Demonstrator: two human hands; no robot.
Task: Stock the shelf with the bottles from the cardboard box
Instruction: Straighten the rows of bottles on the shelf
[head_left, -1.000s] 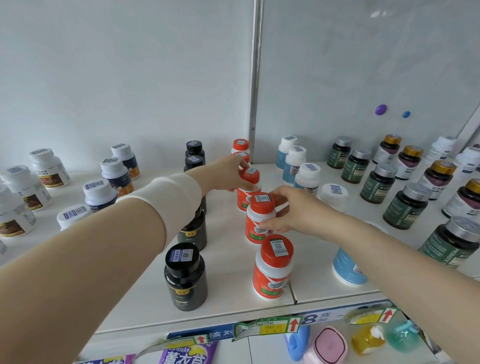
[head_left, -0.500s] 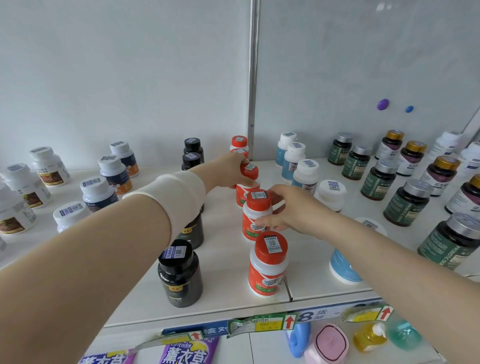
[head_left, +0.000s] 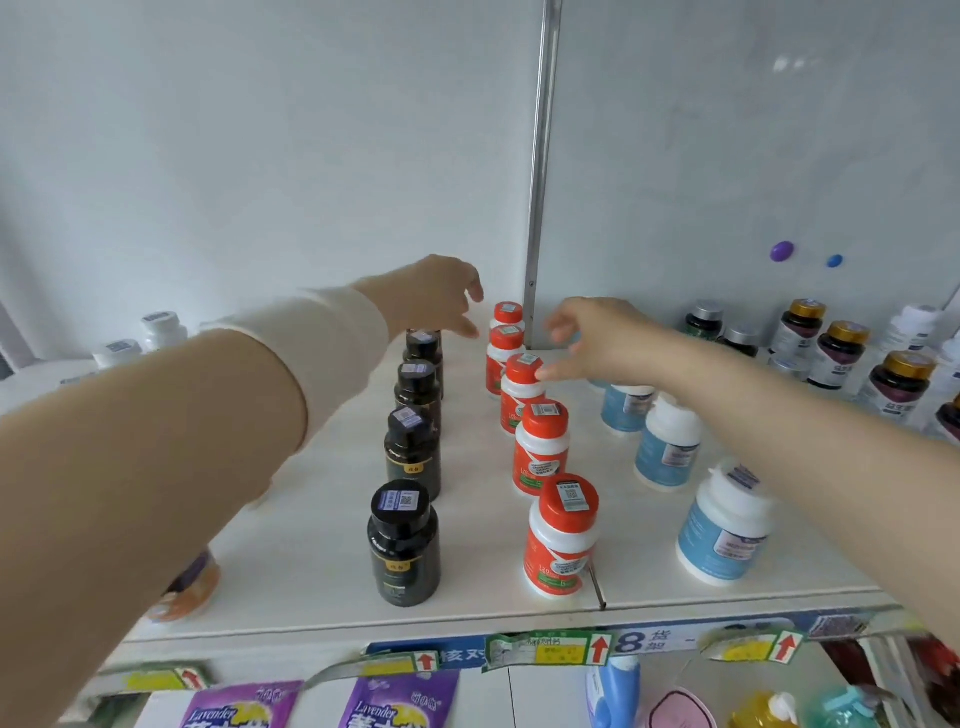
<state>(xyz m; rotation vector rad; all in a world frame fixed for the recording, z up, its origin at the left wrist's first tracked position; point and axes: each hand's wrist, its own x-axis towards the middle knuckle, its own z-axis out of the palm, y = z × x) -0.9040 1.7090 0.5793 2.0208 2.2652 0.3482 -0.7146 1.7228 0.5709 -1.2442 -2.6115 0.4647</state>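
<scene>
**Domino danger in the red row**

The red-capped bottle (head_left: 523, 395) stands upright on the shelf (head_left: 311, 545), right beneath the right grip (head_left: 597, 338). It is third from the back in a tight single file of five. That grip is released: fingers fanned, grasping nothing, with one fingertip (head_left: 543, 373) resting against the cap's edge. The left grip (head_left: 436, 299) is just to the left and a little deeper in. It hangs open too, empty, over the far end of the rows.

Here's the worry, folks. That one fingertip sits high on the bottle, at the cap, so I'd say a small sideways drag on the way out could tip it. The next red bottle (head_left: 540, 447), nearer the person than the grip, stands almost against it. One topple could run down the file to the front bottle (head_left: 561, 540), which sits close to the shelf lip.

There's trouble on both flanks as well. The black bottles (head_left: 413, 452) line up below the left grip and its sleeve, where a dropped wrist would clip their caps. The blue bottles (head_left: 667, 447) stand under the right forearm, behind the right grip, and a low withdrawal could sweep them.

The cardboard box is out of view, so how many bottles remain is anyone's guess.
</scene>
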